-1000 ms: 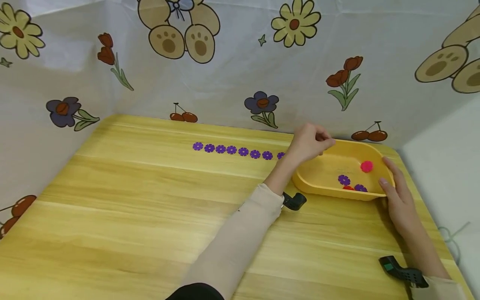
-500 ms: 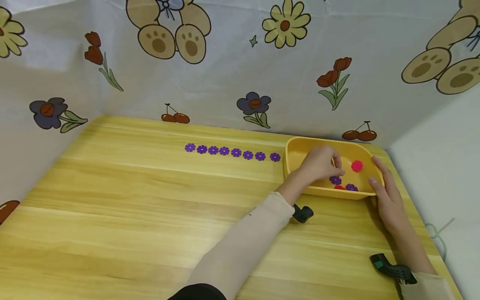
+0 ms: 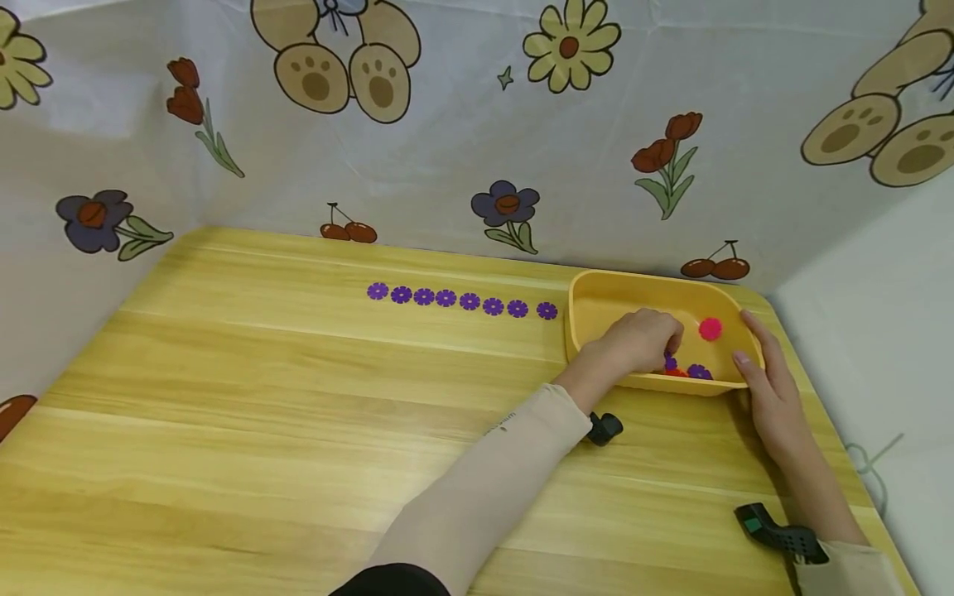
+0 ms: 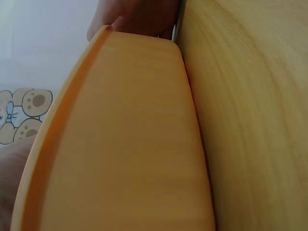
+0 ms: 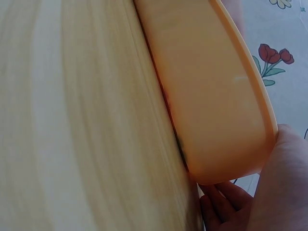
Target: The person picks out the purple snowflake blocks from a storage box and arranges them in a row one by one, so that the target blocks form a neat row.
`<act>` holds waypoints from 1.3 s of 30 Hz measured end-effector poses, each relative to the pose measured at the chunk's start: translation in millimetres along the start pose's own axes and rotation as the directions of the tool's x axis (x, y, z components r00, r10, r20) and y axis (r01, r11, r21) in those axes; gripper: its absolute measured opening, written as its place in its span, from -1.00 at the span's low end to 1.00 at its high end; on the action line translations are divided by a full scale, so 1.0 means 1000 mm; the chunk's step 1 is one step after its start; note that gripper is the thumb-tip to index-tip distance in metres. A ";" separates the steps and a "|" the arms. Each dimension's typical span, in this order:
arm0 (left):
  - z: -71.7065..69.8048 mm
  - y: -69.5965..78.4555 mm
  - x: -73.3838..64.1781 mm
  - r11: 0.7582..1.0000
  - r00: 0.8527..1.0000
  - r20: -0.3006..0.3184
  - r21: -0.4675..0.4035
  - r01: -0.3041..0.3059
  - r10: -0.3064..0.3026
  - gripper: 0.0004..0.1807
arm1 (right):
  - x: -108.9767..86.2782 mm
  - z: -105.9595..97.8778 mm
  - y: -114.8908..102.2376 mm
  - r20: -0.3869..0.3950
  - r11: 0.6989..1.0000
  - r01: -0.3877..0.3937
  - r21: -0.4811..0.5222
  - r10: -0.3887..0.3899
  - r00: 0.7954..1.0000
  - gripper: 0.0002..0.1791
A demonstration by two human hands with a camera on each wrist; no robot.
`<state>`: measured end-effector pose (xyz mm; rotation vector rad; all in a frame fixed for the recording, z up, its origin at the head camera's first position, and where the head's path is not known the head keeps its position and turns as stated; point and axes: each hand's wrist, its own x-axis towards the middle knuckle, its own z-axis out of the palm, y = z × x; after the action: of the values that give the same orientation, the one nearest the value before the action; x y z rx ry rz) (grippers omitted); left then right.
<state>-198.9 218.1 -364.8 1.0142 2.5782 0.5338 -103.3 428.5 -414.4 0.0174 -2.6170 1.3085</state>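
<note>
My left hand (image 3: 643,338) reaches into a yellow plastic tray (image 3: 633,281), its fingers curled down and pinching a purple snowflake disc (image 3: 671,363) near the front wall. Part of that disc is hidden behind the fingers. My right hand (image 3: 778,397) grips the tray's right end, thumb over the rim and other fingers along the outside. In the right wrist view, fingers (image 5: 224,204) curl beneath the tray's corner. Another purple disc (image 3: 699,372), a red piece (image 3: 676,372) and a pink disc (image 3: 710,329) lie in the tray.
Left of the tray, several purple discs (image 3: 469,301) form a row on the wooden table (image 3: 298,430). A patterned cloth (image 3: 417,165) hangs behind the table's back edge. The tray wall (image 4: 125,134) fills most of the left wrist view.
My left hand has gone from above the tray's left rim, by the row's end, down into the tray and onto a purple disc. My right hand keeps its grip on the tray.
</note>
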 end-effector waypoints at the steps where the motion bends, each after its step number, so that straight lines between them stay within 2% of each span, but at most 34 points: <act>1: 0.000 0.000 0.000 1.000 1.000 -0.005 0.004 -0.002 0.002 -0.87 | 0.000 0.000 0.000 -0.001 1.000 -0.002 -0.001 0.002 1.000 -0.37; 10: 0.000 0.000 -0.002 0.998 0.998 -0.053 0.060 0.022 -0.019 -0.83 | -0.002 0.000 0.001 0.006 1.000 -0.001 0.012 0.001 1.000 -0.36; 15: -0.007 -0.001 -0.007 0.999 0.995 -0.100 0.020 0.026 -0.024 -0.83 | -0.002 0.001 0.001 0.009 1.000 0.005 0.016 -0.005 1.000 -0.36; 23: -0.021 0.000 -0.016 1.000 0.989 -0.147 -0.031 0.000 -0.005 -0.79 | -0.002 0.001 0.001 -0.002 1.000 0.008 0.013 -0.008 1.000 -0.36; 29: -0.035 -0.002 -0.024 0.999 0.985 -0.171 -0.033 -0.010 0.004 -0.72 | -0.001 0.001 0.002 0.001 1.000 0.011 0.008 -0.011 1.000 -0.36; 34: -0.046 -0.008 -0.035 1.000 0.981 -0.196 -0.009 -0.009 0.007 -0.74 | -0.002 0.001 0.002 0.006 1.000 0.007 0.009 -0.007 1.000 -0.36; 39: -0.059 -0.020 -0.050 1.000 0.975 -0.221 0.008 -0.006 0.008 -0.74 | -0.002 -0.001 0.002 0.005 1.000 0.011 -0.003 -0.011 1.000 -0.36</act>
<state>-200.5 156.2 -314.1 1.0183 2.7721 0.6747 -101.1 430.1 -416.2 0.0351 -2.6189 1.3026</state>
